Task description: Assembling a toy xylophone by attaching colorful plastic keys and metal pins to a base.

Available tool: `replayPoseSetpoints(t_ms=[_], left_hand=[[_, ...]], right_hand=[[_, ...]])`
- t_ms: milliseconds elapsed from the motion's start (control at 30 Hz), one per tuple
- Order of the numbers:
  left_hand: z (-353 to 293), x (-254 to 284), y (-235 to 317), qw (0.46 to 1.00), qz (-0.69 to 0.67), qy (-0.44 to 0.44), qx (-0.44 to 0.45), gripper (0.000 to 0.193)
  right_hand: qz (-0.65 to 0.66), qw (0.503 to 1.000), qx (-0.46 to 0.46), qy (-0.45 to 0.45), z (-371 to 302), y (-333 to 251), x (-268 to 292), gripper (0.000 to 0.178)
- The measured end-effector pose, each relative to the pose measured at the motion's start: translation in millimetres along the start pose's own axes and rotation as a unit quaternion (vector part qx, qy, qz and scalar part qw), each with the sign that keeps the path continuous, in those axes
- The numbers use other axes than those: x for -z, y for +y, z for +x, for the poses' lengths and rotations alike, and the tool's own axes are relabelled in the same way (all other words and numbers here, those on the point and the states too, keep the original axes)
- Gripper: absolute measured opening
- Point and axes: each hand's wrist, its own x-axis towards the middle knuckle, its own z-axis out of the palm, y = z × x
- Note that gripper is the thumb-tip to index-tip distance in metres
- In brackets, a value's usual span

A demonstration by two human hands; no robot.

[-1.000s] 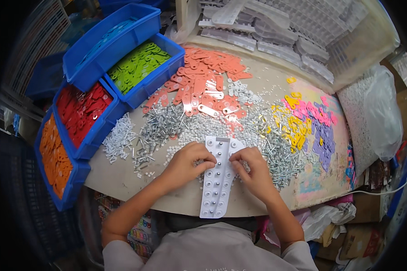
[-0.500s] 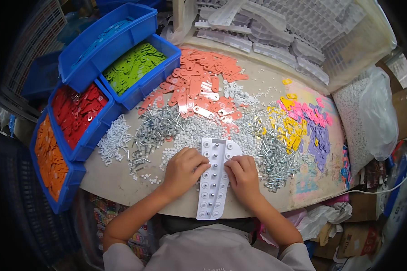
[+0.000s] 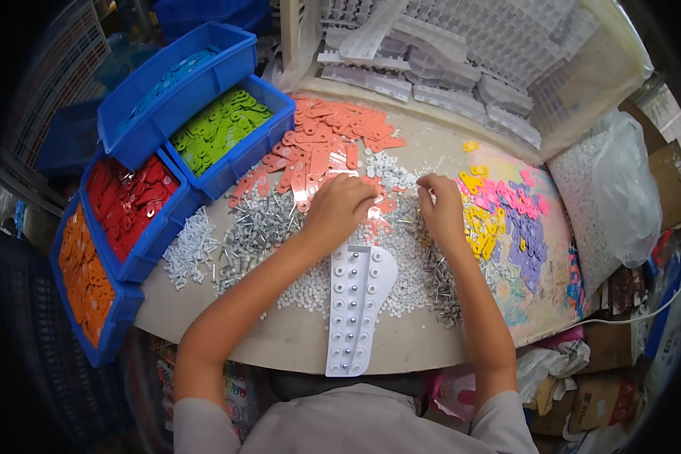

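A white plastic jig (image 3: pixel 387 275) lies lengthwise in front of me, with rows of round white cups along both sides and metal pins standing in its middle channel. Beyond its far end, my left hand (image 3: pixel 339 210) is over the edge of a heap of coral flat strips (image 3: pixel 325 136), fingers curled together; anything pinched in them is hidden. My right hand (image 3: pixel 443 210) reaches to the small white ringed pieces (image 3: pixel 386 169), its thumb and forefinger apart with nothing seen between them. Neither hand touches the jig.
Blue bins (image 3: pixel 238 159) at left hold blue, green, red and orange strips. Metal rivets (image 3: pixel 253 227) and small white caps (image 3: pixel 310 291) cover the table's middle. Yellow (image 3: pixel 480 227), pink and purple (image 3: pixel 528 246) pieces lie right. A large crate (image 3: pixel 560 121) of clear plastic parts stands behind.
Both hands have left the sides of the jig and moved forward to the coral strips and white pieces. The jig now lies untouched, with its broad far end uncovered.
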Motion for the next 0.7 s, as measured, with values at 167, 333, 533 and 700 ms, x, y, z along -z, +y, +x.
replayPoseSetpoints(t_ms=[167,333,533,700], left_hand=[[28.1,-43.6,-25.7,0.999,0.013,-0.031,-0.005,0.008],[35.9,-62.4,-29.9,0.997,0.041,-0.059,-0.025,0.007],[33.6,-66.1,-26.9,0.993,0.096,-0.038,-0.052,0.012],[21.2,-36.7,-3.6,0.999,-0.009,-0.049,0.020,0.010]], right_hand=[[-0.014,0.994,-0.073,-0.074,23.0,26.4,-25.1,0.010],[-0.027,0.994,-0.063,-0.085,24.5,28.2,-29.4,0.010],[0.029,0.994,-0.095,-0.036,10.1,16.9,-15.6,0.009],[0.144,0.979,-0.142,-0.018,-21.8,-42.8,36.0,0.011]])
